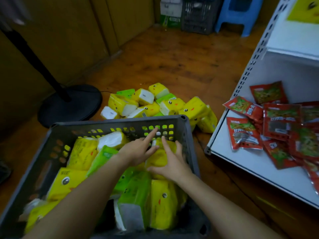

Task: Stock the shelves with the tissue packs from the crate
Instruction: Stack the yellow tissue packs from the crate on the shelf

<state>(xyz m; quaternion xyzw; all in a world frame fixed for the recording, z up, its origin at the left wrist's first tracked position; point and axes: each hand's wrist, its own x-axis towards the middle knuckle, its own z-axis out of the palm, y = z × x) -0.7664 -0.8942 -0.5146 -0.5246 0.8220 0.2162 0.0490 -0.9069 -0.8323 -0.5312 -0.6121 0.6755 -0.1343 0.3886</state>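
A dark grey plastic crate (181,125) stands on the floor in front of me, filled with several yellow and green tissue packs. Both my hands reach into its far right corner. My left hand (138,149) lies with straight fingers across a yellow tissue pack (158,157), index finger pointing at the crate wall. My right hand (170,161) rests flat on the same pack from the right, fingers spread. A heap of tissue packs (158,104) lies on the floor beyond the crate. The white shelf (241,161) is at the right.
Red snack packets (269,125) lie scattered on the shelf's lower board. A black fan base and pole (69,104) stand at the left. At the far wall are a blue stool (240,16), another dark crate (198,16) and cartons. Wooden floor lies between.
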